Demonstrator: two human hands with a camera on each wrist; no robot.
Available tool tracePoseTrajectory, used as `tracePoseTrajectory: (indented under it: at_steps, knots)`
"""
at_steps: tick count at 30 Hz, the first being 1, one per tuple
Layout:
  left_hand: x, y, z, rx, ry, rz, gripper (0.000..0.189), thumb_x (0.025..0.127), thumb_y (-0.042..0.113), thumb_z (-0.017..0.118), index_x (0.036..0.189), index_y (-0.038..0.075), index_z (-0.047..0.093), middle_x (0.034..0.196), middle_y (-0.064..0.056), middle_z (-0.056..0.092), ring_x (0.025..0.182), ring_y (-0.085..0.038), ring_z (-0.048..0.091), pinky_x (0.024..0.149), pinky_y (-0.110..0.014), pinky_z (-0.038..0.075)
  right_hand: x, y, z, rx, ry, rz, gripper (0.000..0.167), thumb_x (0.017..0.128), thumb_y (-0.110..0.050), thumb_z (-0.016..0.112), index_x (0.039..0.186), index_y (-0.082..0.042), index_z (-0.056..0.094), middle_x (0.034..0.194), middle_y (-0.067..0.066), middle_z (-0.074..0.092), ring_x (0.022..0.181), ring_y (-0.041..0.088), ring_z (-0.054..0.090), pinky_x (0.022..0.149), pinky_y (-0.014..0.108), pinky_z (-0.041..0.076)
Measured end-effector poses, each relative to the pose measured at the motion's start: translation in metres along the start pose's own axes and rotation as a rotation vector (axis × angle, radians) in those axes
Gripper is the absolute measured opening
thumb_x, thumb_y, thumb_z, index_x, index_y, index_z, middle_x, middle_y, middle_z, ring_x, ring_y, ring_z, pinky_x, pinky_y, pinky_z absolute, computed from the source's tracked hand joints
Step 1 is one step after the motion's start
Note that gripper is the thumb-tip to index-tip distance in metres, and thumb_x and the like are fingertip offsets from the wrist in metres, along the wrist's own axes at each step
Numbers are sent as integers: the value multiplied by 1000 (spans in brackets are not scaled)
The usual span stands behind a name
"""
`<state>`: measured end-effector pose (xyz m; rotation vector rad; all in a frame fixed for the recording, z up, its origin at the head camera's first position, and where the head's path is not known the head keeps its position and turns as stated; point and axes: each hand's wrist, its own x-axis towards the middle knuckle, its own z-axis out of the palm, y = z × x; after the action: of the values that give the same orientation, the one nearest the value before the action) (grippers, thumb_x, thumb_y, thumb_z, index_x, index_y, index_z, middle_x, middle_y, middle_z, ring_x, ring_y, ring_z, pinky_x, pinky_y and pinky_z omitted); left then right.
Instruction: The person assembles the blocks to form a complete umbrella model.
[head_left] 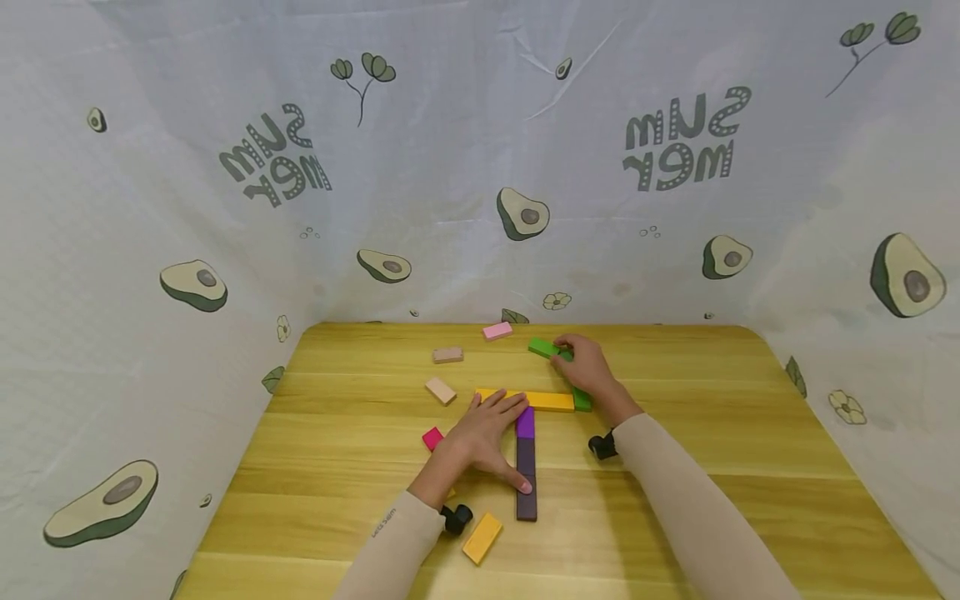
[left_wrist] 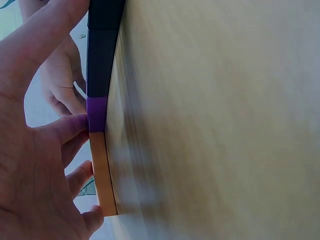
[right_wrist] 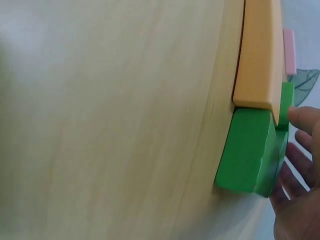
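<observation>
Green rectangular block (head_left: 542,347), far side of the layout: its right end sat between the thumb and fingers of the right hand (head_left: 587,367), which were bent about it in a pinch. Left hand (head_left: 483,435) lay spread wide and gripped nothing; its fingertips touched the yellow-orange row of blocks (head_left: 553,402) and the thumb tip rested on the dark, purplish-black pair of blocks (head_left: 527,503). Bright purple short block (head_left: 526,423) joined that pair to the row. At the row's right end stood a second, darker green block (head_left: 582,401), touching it and running away under the right hand. Loose pieces to the left: tan block (head_left: 440,390), pale brown block (head_left: 447,355), pink block (head_left: 497,332), red block (head_left: 432,438) partly hidden by the left arm. Single yellow block (head_left: 482,538) lay nearer the wearer. All rested on a wood-grained tabletop (head_left: 300,500); behind hung white avocado-print cloth (head_left: 450,167).
</observation>
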<state>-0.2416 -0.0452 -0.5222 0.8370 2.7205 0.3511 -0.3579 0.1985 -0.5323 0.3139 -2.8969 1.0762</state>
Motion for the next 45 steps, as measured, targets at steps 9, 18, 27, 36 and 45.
tracePoseTrajectory:
  at_steps: [9,18,27,36,45]
  knots:
    - [0,2,0,9,13,12,136,58,84,80,166,26,21,173,12,16,162,-22,9,130,-58,9,3,-2,-1,-32,10,-2,32,101,-13,65,129,1,66,125,23,68,113,38,61,104,54,51]
    - [-1,5,1,15,11,11,136,58,84,80,166,27,20,173,13,15,162,-23,11,130,-58,10,1,-2,-2,-46,3,19,31,102,-13,64,129,1,65,127,24,67,115,39,60,106,55,50]
    - [0,6,0,26,10,1,136,58,84,80,166,27,21,173,14,16,162,-22,11,130,-57,10,-5,5,-8,-8,-34,-22,46,100,-23,66,138,3,59,137,26,61,127,44,56,112,59,44]
    - [-2,3,-2,4,2,-7,136,58,83,81,166,25,23,173,11,17,162,-24,10,130,-58,10,-24,9,-15,-40,-84,-89,61,101,-32,67,147,4,50,153,29,46,142,49,42,118,64,35]
    - [-1,3,0,10,-1,-2,135,59,84,80,166,26,22,173,13,16,162,-23,9,130,-58,9,-44,11,-19,-50,-118,-102,70,98,-41,68,151,0,46,159,27,40,147,49,36,121,65,29]
